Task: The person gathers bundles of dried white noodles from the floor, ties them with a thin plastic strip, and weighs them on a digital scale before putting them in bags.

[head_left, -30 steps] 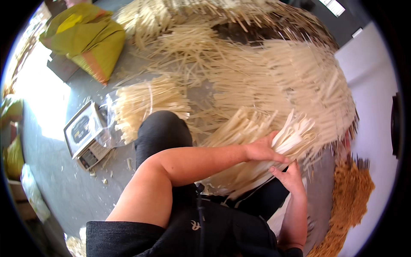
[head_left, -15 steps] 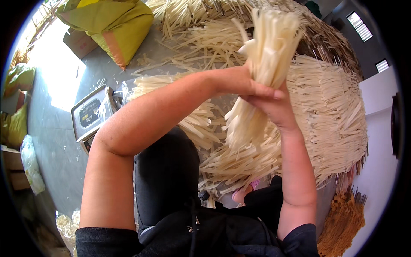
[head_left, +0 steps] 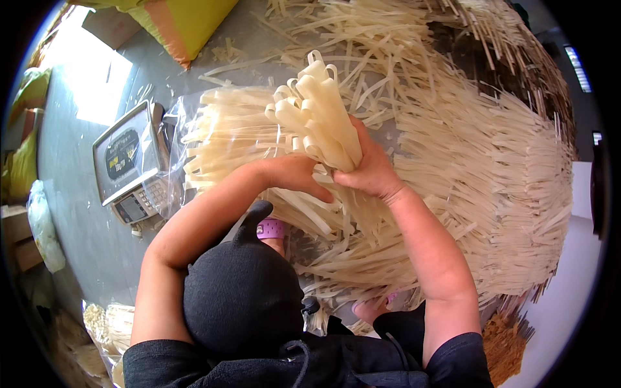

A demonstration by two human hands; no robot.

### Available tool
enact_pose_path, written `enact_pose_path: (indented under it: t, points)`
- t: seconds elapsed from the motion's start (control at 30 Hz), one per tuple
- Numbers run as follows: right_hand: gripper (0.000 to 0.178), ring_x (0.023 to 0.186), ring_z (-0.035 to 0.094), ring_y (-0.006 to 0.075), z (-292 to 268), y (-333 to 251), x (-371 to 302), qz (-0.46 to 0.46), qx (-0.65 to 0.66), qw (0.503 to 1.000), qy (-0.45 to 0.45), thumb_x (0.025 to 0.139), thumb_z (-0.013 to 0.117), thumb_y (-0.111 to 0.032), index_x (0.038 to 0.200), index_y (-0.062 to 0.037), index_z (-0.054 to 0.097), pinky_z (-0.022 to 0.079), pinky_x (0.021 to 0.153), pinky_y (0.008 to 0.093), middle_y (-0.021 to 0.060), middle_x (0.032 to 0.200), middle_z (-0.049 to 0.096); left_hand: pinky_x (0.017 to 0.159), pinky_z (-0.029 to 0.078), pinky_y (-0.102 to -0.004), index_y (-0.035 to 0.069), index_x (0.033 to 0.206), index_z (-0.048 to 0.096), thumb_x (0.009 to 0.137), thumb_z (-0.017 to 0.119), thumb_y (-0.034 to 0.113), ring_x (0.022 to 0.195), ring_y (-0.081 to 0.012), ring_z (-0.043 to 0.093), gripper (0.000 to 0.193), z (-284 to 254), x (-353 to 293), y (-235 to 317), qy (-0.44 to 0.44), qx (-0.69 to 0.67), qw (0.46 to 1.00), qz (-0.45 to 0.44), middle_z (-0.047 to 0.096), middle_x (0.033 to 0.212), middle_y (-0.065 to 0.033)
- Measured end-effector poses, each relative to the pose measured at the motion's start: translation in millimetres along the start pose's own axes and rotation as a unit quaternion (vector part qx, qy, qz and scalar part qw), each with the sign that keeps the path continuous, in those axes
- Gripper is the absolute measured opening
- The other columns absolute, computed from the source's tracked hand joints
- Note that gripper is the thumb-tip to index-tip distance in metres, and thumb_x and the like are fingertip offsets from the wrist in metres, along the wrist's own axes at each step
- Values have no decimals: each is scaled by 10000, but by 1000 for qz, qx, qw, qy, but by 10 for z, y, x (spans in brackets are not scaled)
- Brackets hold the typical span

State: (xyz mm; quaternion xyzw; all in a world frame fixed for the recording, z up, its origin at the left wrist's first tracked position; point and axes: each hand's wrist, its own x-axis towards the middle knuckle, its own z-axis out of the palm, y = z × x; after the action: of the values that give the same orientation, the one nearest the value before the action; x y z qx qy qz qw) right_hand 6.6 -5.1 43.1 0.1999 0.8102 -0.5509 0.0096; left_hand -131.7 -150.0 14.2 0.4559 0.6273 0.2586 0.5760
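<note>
A bundle of pale, flat dried noodles (head_left: 320,119) stands tilted before me, its looped ends up. My right hand (head_left: 372,168) is wrapped round its lower right side. Just left of its base is my left hand (head_left: 301,174), thumb and fingers apart; some of its fingers are hidden by the bundle. Left of the bundle lies a clear plastic bag (head_left: 174,174) with more folded noodles (head_left: 226,129) in it. Loose noodles (head_left: 362,252) are spread under and beyond my hands.
A digital scale (head_left: 132,155) stands on the grey floor (head_left: 74,213) at the left. Rows of noodles (head_left: 491,187) on thin sticks cover the right side. A yellow sack (head_left: 194,22) and a cardboard box (head_left: 110,27) stand at the far left. My raised knee (head_left: 239,297) is close below.
The bundle has come down and left, closer to the bagged noodles. My left hand has moved from the bundle's side to below it, its fingers spreading. My right hand keeps its grip.
</note>
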Motion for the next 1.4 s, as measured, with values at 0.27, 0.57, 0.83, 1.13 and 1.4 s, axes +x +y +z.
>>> enact_pose_path:
  t: [0.27,0.57,0.83,1.13,1.4]
  points:
    - [874,1086,597,298,278,406,393,21,-69,997,-31,637,697,-129,1425,-169,320,455,933,349,142,1176,607,872,476,-441,102,1201,546,837,537,117,962,-361,612,365,102,-86,-717,472,297,830,-22,642,1040,-204]
    - [951,999,621,337,347,295,323,30,-239,969,-52,643,704,-179,1472,-269,246,489,892,388,156,1133,614,661,469,-198,43,1102,588,896,565,88,734,-65,564,213,-323,-672,-1441,296,-606,738,18,608,892,21]
    - [1038,1063,571,354,540,550,143,-1,-435,892,-122,637,745,-148,1494,-315,182,449,927,441,161,1149,564,702,428,-179,32,1060,618,901,593,130,759,-49,561,189,-287,-648,-673,405,-490,770,54,633,877,8]
    - [922,927,626,312,432,83,812,-27,-460,876,-146,661,718,-131,1466,-274,291,494,817,417,171,1047,612,648,436,-205,25,1105,604,896,624,112,701,-36,521,227,-112,-673,-323,403,-96,909,-48,587,798,31]
    - [658,1295,382,362,1166,75,613,-221,-546,807,-53,807,574,-136,1434,-128,377,282,1079,490,226,1390,367,648,464,-221,6,1072,610,878,639,108,730,-68,562,221,-173,-611,-613,447,-223,866,-30,627,809,-13]
